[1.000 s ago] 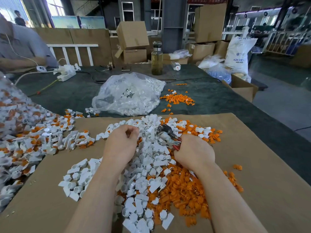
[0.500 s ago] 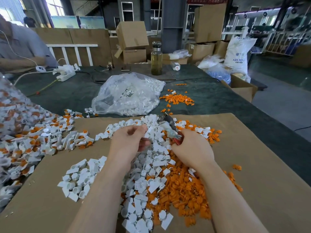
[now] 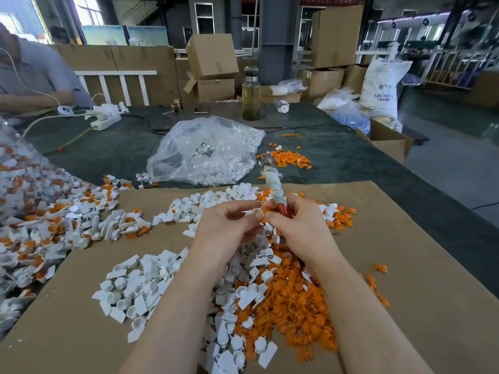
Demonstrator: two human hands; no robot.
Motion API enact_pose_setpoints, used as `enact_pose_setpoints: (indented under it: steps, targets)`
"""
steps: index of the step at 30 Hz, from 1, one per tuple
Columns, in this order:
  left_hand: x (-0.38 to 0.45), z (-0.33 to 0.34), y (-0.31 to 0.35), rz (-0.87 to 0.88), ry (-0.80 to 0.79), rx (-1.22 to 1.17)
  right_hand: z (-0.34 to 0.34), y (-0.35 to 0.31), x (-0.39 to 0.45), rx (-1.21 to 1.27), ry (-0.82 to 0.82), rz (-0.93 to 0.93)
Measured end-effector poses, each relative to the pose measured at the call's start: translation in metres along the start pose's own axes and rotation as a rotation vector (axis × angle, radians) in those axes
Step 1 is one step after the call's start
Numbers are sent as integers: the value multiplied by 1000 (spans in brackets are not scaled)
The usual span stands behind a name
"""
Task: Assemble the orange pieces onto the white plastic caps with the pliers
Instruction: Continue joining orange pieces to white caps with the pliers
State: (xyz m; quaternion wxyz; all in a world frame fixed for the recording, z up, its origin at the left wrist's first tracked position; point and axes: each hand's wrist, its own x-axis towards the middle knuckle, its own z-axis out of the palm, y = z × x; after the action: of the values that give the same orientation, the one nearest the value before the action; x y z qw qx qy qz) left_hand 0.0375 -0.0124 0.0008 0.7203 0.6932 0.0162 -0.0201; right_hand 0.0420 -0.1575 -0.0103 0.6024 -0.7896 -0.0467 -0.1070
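Note:
My left hand (image 3: 229, 225) pinches a small white plastic cap (image 3: 258, 212) between thumb and fingertips, lifted above the pile. My right hand (image 3: 299, 228) grips the red handles of the pliers (image 3: 272, 184), whose cloth-wrapped jaws point up and away; its fingertips meet the cap held by the left hand. Under both hands lies a heap of white caps (image 3: 151, 287) and a heap of orange pieces (image 3: 297, 300) on a brown cardboard sheet (image 3: 418, 306).
Caps fitted with orange pieces (image 3: 54, 225) are piled at the left. A clear bag of white caps (image 3: 205, 152) and loose orange pieces (image 3: 291, 159) lie on the dark table beyond the cardboard. A bottle (image 3: 251, 94) and a power strip (image 3: 104, 117) stand farther back; a person (image 3: 29, 74) sits at far left.
Both hands rose from the pile and came together. The pliers swung from pointing left to upright, and the left hand now holds a white cap against the right fingertips.

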Motion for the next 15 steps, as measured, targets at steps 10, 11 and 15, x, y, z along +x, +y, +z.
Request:
enact_pose_setpoints:
  steps: [10, 11, 15]
  targets:
    - [-3, 7, 1, 50, 27, 43, 2, -2, 0, 34, -33, -58]
    - [-4, 8, 1, 59, 38, 56, 3, -1, 0, 8, -20, -72]
    - [-4, 9, 1, 74, 64, 89, 3, 1, 1, -30, 27, -89]
